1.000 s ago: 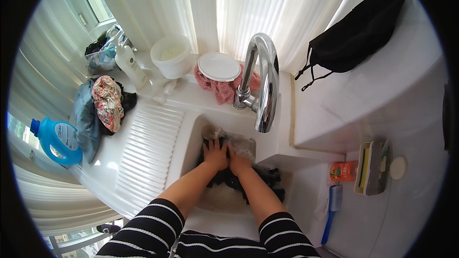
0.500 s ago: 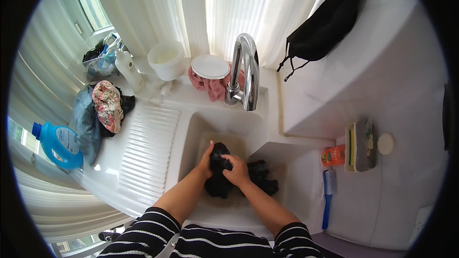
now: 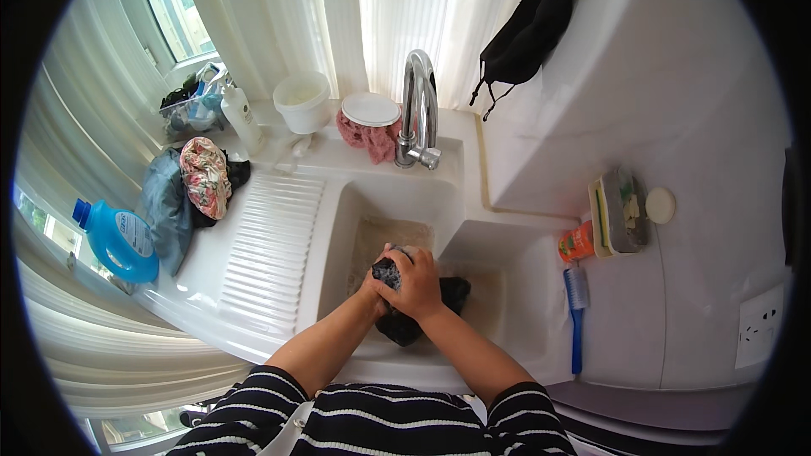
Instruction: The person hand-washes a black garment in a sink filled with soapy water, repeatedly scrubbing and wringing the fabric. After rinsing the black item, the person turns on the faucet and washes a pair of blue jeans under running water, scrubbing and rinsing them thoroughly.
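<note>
Over the white sink [image 3: 545, 321], both my hands press together around a wet black cloth [image 3: 399, 329]. My left hand [image 3: 377, 289] grips it from the left and below. Across its top, my right hand [image 3: 412, 282] has its fingers curled over the fabric. Whitish suds show on the bunched part between the hands. The lower part of the cloth hangs toward the sink bottom, and more black fabric [image 3: 456, 292] lies just right of my right hand. Cloudy water [image 3: 380, 236] covers the sink bottom. My left fingertips are partly hidden behind the right hand.
Left of the basin is a ribbed washboard [image 3: 274, 245], with a floral cloth [image 3: 205, 177] and a blue detergent jug [image 3: 118, 241] beyond. A chrome faucet [image 3: 418, 110] rises behind. A blue brush [image 3: 576, 312], orange container [image 3: 576, 242] and soap box [image 3: 621, 213] line the right ledge.
My hands have come closer together, the right one now folded over the cloth. Suds have appeared on the fabric between them. The view has shifted slightly.
</note>
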The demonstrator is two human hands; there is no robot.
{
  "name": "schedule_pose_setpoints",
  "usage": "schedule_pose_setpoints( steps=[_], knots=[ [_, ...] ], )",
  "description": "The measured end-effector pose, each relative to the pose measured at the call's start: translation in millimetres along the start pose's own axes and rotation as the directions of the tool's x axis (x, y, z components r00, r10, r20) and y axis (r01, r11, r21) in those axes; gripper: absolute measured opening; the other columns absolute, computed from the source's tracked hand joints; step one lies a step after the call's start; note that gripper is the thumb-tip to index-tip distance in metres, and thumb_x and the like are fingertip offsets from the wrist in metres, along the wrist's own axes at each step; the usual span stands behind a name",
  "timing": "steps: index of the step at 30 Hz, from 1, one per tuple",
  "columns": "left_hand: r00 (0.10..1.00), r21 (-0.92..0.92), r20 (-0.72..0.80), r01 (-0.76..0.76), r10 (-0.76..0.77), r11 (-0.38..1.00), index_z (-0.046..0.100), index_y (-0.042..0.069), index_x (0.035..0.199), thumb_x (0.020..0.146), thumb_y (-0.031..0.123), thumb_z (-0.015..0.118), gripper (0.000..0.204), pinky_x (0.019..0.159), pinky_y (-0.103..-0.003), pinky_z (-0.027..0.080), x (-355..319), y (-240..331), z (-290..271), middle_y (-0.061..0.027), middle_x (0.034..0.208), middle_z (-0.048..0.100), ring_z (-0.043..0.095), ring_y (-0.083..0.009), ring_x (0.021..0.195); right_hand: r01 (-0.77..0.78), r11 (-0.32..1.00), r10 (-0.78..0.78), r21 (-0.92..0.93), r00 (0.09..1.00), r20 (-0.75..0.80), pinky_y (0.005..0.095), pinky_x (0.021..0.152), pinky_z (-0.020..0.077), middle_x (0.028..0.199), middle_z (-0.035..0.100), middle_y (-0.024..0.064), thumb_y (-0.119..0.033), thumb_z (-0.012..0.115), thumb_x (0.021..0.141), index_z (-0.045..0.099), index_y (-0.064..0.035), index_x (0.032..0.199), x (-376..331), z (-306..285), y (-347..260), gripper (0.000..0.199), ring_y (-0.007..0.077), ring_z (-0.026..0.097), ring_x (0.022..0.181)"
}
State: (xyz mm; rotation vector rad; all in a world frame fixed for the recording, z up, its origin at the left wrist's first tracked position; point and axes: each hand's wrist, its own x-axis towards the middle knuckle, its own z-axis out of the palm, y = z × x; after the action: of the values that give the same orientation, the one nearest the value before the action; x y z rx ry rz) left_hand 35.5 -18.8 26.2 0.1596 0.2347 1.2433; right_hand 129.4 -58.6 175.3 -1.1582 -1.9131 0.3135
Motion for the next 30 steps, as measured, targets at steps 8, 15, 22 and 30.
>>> schedule_pose_setpoints(
  steps=[8, 15, 22, 30],
  knots=[
    [0.806, 0.358, -0.588, 0.339, -0.072, 0.870, 0.060, 0.006, 0.099, 0.091, 0.044, 0.048, 0.041, 0.071, -0.031, 0.050, -39, 11, 84, -0.0067, 0.087, 0.064, 0.061, -0.0188, 0.081, -0.131, 0.991, 0.131, 0.007, 0.991, -0.026, 0.0411, 0.071, 0.0460, 0.081, 0.058, 0.0123, -0.027, 0.066, 0.072, 0.060, -0.0092, 0.088, -11, 15, 33, 0.025, 0.0330, 0.056, 0.079],
    [0.711, 0.602, -0.699, 0.525, 0.078, 0.602, 0.056, -0.006, 0.111, 0.091, 0.043, 0.045, 0.054, 0.084, -0.039, 0.046, -28, 8, 24, -0.0189, 0.102, 0.062, 0.059, -0.0302, 0.094, -0.773, 0.622, 0.646, 0.123, 0.596, 0.478, 0.0372, 0.077, 0.0452, 0.083, 0.065, 0.0161, -0.042, 0.060, 0.081, 0.061, 0.0008, 0.086, 8, 29, 99, 0.043, 0.0295, 0.061, 0.084],
    [0.737, 0.576, -0.589, 0.671, 0.332, -0.467, 0.025, 0.014, 0.138, 0.079, 0.032, 0.063, 0.073, 0.095, -0.049, 0.038, -34, 44, 71, -0.0243, 0.140, 0.022, 0.038, -0.0438, 0.121, -0.340, 0.744, 0.664, -0.575, 0.474, 0.578, 0.0478, 0.100, 0.0346, 0.147, 0.015, 0.0232, -0.071, 0.064, 0.062, 0.017, -0.0113, 0.145, -54, -19, 136, 0.112, 0.0410, 0.019, 0.134],
    [0.933, 0.219, -0.360, 0.064, -0.020, -0.974, 0.042, 0.022, 0.131, 0.065, 0.044, 0.074, 0.076, 0.098, -0.069, 0.017, 19, 37, 60, -0.0202, 0.149, 0.010, 0.009, -0.0442, 0.136, -0.031, 0.799, 0.549, -0.601, 0.448, 0.706, 0.0648, 0.098, 0.0253, 0.148, 0.011, 0.0152, -0.049, 0.070, 0.071, 0.020, -0.0235, 0.145, -93, 24, 117, 0.093, 0.0427, 0.012, 0.134]
  ],
)
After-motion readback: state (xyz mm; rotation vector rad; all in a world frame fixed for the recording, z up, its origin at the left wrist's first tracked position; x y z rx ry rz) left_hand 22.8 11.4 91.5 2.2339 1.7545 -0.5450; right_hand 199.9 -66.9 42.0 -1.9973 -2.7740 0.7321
